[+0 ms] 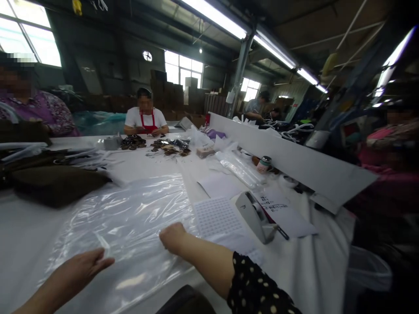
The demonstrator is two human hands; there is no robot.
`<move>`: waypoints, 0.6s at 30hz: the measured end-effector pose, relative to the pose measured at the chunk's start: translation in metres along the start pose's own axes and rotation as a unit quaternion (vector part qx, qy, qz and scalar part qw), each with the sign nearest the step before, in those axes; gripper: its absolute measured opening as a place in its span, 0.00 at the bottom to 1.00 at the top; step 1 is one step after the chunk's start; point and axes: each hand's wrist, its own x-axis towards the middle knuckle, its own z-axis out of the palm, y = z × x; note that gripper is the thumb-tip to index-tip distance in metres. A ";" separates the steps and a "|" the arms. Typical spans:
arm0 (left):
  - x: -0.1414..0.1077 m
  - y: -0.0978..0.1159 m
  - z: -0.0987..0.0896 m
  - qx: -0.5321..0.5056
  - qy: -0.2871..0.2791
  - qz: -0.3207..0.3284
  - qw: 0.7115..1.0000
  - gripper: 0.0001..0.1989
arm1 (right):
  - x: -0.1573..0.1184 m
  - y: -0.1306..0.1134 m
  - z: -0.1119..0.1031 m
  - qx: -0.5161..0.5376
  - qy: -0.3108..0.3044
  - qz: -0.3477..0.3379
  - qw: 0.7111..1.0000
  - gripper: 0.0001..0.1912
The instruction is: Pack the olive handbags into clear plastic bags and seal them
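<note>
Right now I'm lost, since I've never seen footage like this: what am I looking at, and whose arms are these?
This is a single picture from a camera worn on a person's head, looking forward and down, so the arms at the bottom are the wearer's own. No machine is involved. The left hand is open; the right hand, past a black polka-dot sleeve, is curled. Neither appears to hold anything. Both are over a clear plastic sheet on a white-covered table, near a grey tape dispenser and a printed grid sheet. A co-worker in a red apron sits across the table.
</note>
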 end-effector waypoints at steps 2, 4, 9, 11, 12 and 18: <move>0.001 0.008 -0.017 0.024 0.038 -0.007 0.999 0.19 | 0.005 0.010 -0.005 0.017 0.042 0.021 0.999 0.11; -0.007 0.011 -0.030 0.071 0.102 0.001 0.992 0.14 | 0.003 0.020 -0.007 0.045 0.090 0.048 0.994 0.13; -0.043 -0.010 -0.041 0.097 0.172 -0.140 0.970 0.09 | -0.015 0.048 0.000 0.181 0.236 0.111 0.948 0.14; -0.058 -0.020 -0.043 0.104 0.191 -0.210 0.953 0.10 | -0.021 0.061 0.004 0.256 0.293 0.134 0.912 0.14; -0.065 -0.022 -0.046 0.104 0.211 -0.243 0.941 0.10 | -0.024 0.067 0.004 0.296 0.321 0.152 0.887 0.14; -0.105 0.026 -0.074 -0.512 0.506 -0.254 0.646 0.06 | -0.058 0.071 -0.003 0.528 0.412 0.200 0.715 0.16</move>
